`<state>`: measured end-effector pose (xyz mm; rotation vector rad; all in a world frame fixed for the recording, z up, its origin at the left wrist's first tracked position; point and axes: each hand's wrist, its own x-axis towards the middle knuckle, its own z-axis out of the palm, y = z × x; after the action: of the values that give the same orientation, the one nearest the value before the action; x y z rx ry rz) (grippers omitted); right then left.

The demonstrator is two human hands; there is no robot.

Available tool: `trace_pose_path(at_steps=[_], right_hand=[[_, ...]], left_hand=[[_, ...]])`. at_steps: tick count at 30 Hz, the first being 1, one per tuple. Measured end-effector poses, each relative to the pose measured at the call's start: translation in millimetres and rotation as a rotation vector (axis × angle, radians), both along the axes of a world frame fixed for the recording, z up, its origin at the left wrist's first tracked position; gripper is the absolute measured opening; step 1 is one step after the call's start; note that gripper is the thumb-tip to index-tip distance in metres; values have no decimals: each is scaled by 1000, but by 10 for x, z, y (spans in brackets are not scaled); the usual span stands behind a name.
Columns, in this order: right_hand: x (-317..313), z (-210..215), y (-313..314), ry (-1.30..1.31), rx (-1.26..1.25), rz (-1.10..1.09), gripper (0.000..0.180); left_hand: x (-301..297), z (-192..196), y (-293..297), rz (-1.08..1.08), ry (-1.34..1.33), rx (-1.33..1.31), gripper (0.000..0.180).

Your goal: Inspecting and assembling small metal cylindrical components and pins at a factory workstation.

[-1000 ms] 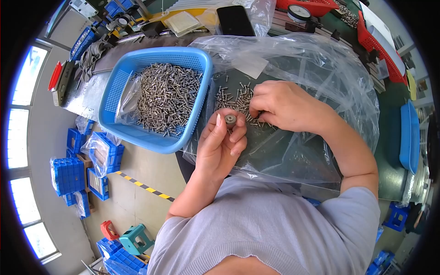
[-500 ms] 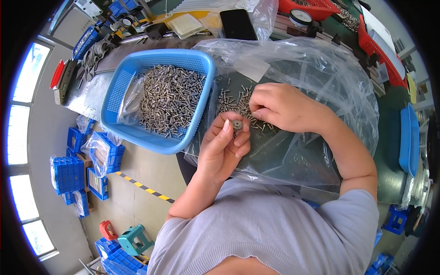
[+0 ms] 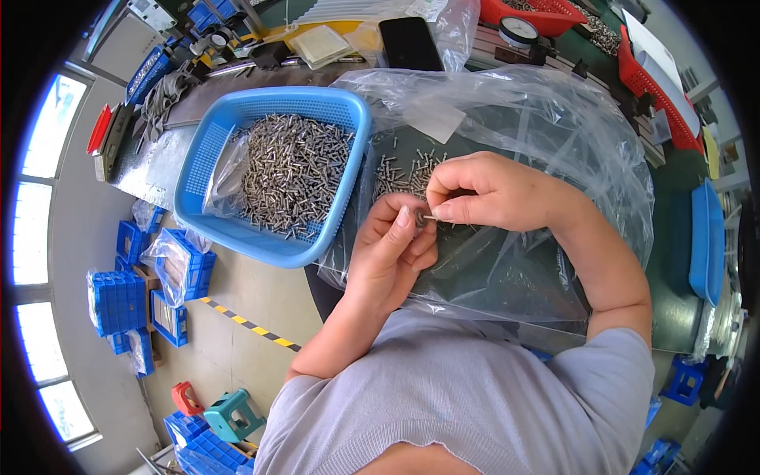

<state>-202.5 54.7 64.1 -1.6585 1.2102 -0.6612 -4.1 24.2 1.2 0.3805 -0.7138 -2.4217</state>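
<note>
Between thumb and fingers, my left hand (image 3: pixel 389 252) holds a small round metal ring (image 3: pixel 420 217), partly hidden by the fingertips. My right hand (image 3: pixel 492 192) pinches a thin metal pin (image 3: pixel 431 218) whose end meets the ring; whether it sits inside the hole I cannot tell. Behind both hands a loose pile of small metal pins (image 3: pixel 404 172) lies on clear plastic sheeting (image 3: pixel 522 277). To the left stands a blue plastic basket (image 3: pixel 273 255), holding a large heap of similar pins (image 3: pixel 297 174) and a crumpled clear bag (image 3: pixel 227 178).
A black phone (image 3: pixel 411 43) lies at the back, with a dial gauge (image 3: pixel 518 30) and a red basket (image 3: pixel 546 17) to its right. Another blue tray (image 3: pixel 706 241) is at the far right. Blue crates (image 3: pixel 119 302) stand on the floor at left.
My right hand has come from the pin pile to the ring, now with a pin in its fingers. My left hand has turned the ring toward it.
</note>
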Motion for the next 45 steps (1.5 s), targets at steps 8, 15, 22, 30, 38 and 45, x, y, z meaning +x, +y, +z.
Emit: trace_pose_path(at_steps=[8,15,22,30,38,45], right_hand=[[-10,-3,-1,1,44,-1,16],[1,22,6,-11,52,-11,15],[12,23,11,-11,29,-20,14],[174,-15,74,-58,-82,-139,10],[261,-61,76,282,-698,-131,12],[290,-33,85,401,-847,-119,19]], left_hand=[[-13,16,9,10,-4,-5,15],[-14,-4,8,8,-9,-6,15],[-23,-1,12,14,-9,-8,15],[20,-30,-57,-18,15,75,18],[34,-83,-51,45,74,90,19],[27,-90,-61,46,76,91,20]])
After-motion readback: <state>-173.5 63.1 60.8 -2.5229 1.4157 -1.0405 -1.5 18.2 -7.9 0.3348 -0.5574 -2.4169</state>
